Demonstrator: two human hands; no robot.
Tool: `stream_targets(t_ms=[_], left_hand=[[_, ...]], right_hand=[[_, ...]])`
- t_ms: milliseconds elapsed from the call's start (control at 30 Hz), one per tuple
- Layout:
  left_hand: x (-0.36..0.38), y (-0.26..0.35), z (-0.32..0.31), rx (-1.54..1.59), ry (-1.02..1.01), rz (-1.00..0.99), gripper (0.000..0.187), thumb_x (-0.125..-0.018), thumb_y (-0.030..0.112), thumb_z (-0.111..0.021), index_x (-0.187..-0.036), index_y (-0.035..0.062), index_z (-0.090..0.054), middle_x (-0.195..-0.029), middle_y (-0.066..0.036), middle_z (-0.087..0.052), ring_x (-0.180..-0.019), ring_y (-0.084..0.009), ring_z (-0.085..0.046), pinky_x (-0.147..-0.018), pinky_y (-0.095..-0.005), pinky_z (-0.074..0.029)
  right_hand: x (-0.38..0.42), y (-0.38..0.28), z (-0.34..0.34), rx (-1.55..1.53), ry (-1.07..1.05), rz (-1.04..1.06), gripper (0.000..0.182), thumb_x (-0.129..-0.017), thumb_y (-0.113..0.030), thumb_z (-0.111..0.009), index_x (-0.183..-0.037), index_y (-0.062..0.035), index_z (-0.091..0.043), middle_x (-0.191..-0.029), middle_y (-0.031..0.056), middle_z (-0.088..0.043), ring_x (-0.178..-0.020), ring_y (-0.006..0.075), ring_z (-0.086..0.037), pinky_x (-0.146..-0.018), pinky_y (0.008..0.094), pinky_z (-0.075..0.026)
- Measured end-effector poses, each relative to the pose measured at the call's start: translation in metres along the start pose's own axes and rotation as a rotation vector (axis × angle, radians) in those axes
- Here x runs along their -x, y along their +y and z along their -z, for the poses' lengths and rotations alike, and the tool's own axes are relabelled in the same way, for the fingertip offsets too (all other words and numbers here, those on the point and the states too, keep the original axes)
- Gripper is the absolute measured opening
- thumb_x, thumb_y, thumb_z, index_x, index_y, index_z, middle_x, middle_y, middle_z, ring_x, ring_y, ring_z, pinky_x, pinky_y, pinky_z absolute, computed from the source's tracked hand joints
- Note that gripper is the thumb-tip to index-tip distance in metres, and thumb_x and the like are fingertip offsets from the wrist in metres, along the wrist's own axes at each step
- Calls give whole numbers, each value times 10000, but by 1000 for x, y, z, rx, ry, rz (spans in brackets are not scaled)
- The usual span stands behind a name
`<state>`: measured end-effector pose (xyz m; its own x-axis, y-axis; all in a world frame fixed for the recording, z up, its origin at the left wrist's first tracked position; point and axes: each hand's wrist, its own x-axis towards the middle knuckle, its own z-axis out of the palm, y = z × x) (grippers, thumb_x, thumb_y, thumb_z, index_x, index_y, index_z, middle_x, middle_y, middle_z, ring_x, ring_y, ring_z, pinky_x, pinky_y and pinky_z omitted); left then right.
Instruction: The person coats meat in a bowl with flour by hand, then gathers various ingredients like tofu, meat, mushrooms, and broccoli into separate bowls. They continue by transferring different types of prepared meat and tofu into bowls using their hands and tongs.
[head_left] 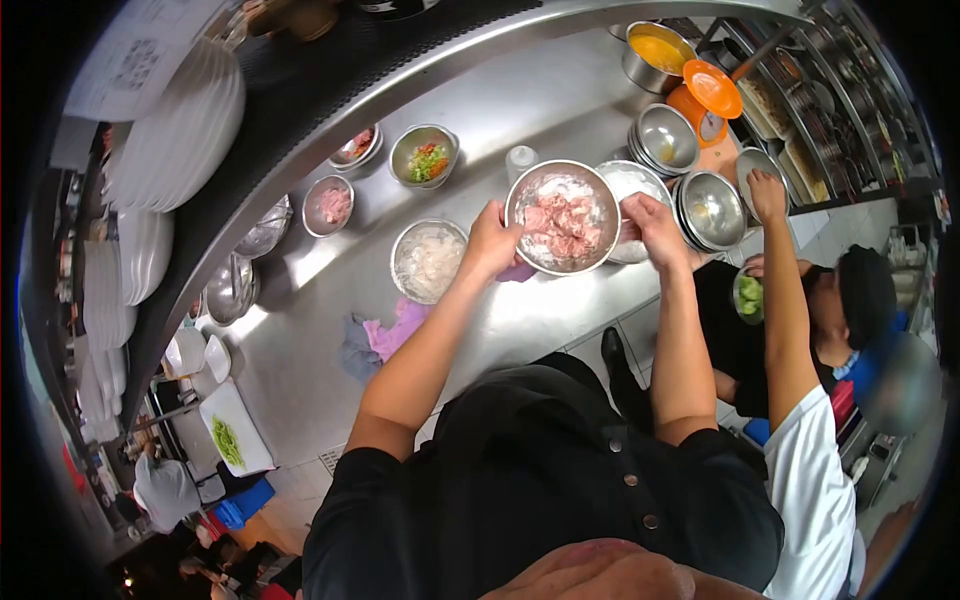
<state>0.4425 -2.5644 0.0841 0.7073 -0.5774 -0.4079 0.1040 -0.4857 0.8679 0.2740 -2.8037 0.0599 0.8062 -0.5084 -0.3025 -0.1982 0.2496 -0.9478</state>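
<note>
Between my two hands is a metal bowl [562, 217] of pink meat pieces dusted with white powder. My left hand [492, 243] grips its left rim, the fingers partly under it. My right hand [652, 230] is at the bowl's right side, its fingers by the rim; their tips are partly hidden, and I cannot tell if they touch it. Just behind my right hand stands a bowl of white powder [632, 182]. A bowl of pale, floury pieces [428, 262] lies left of my left hand. A small white-lidded container [521, 158] stands behind the held bowl.
Stacked metal bowls [712, 210] and an orange scale [708, 100] are at the right. A co-worker's arm [785, 290] reaches in there. Purple and grey cloths [400, 328] lie at the counter's near edge. A shelf [330, 120] with plates overhangs the left.
</note>
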Motion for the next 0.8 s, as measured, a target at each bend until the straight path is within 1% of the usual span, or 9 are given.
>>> stream_targets(t_ms=[33, 100, 133, 167, 333, 367, 533, 700, 800], left_hand=[[6, -9, 2, 62, 33, 4, 224, -889, 104, -641, -1051, -8, -537, -783, -122, -639, -527, -182, -612, -432, -312, -484], [22, -18, 10, 128, 82, 6, 179, -895, 98, -632, -997, 0, -523, -724, -96, -610, -445, -142, -562, -357, -302, -434], [32, -21, 16, 150, 77, 47, 179, -895, 93, -631, -1003, 0, -521, -713, -91, -610, -452, -148, -566, -370, -303, -445], [40, -24, 22, 174, 70, 87, 180, -896, 89, -629, -1008, 1, -519, -703, -86, -609, -459, -155, -570, -383, -304, -456], [63, -64, 41, 243, 97, 101, 175, -888, 76, -654, -971, 9, -516, -735, -93, -620, -495, -149, -593, -396, -298, -470], [66, -69, 45, 251, 117, 102, 175, -888, 76, -654, -971, 9, -516, -735, -93, -620, -495, -149, -593, -396, -298, -470], [73, -91, 59, 228, 142, 128, 164, -888, 80, -649, -949, 13, -512, -729, -90, -623, -495, -162, -603, -410, -308, -484], [89, -98, 65, 189, 172, 133, 163, -881, 90, -640, -944, -3, -521, -733, -112, -637, -502, -172, -619, -423, -318, -499], [99, -105, 74, 188, 165, 124, 179, -875, 92, -643, -974, -18, -543, -751, -122, -651, -512, -180, -630, -434, -326, -511]], right_hand=[[-20, 14, 15, 514, 65, 145, 312, -963, -284, -620, -1124, -23, -676, -922, 133, -731, -844, 250, -707, -805, 368, -559], [-30, 33, 25, 1174, 143, 187, 381, -944, -319, -645, -1187, -28, -686, -1092, 189, -727, -1026, 350, -687, -914, 410, -523], [-38, 47, 30, 1229, 18, 56, 475, -840, -343, -722, -1226, -67, -688, -1166, 227, -684, -1087, 407, -647, -961, 448, -504], [-57, 77, 37, 1298, -164, 42, 449, -780, -297, -770, -1157, -58, -719, -1141, 211, -698, -1073, 375, -661, -952, 419, -513], [-59, 98, 28, 1263, -114, 203, 311, -647, -134, -778, -954, -91, -784, -894, 190, -734, -842, 356, -717, -802, 385, -564], [-58, 98, 33, 1183, -69, 139, 255, -642, -92, -766, -894, -57, -775, -850, 183, -739, -775, 294, -726, -768, 355, -566], [-68, 87, 54, 160, 205, -114, 258, -847, -38, -665, -1103, -24, -698, -810, 27, -680, -629, 100, -604, -556, 225, -444], [-1, 27, -64, -405, 147, -36, 289, -890, 42, -577, -1169, 4, -642, -989, 97, -699, -821, 147, -677, -704, 236, -551], [46, 21, -158, 78, -123, 122, 369, -865, 9, -588, -1233, -2, -613, -1052, 117, -703, -929, 223, -695, -826, 323, -568]])
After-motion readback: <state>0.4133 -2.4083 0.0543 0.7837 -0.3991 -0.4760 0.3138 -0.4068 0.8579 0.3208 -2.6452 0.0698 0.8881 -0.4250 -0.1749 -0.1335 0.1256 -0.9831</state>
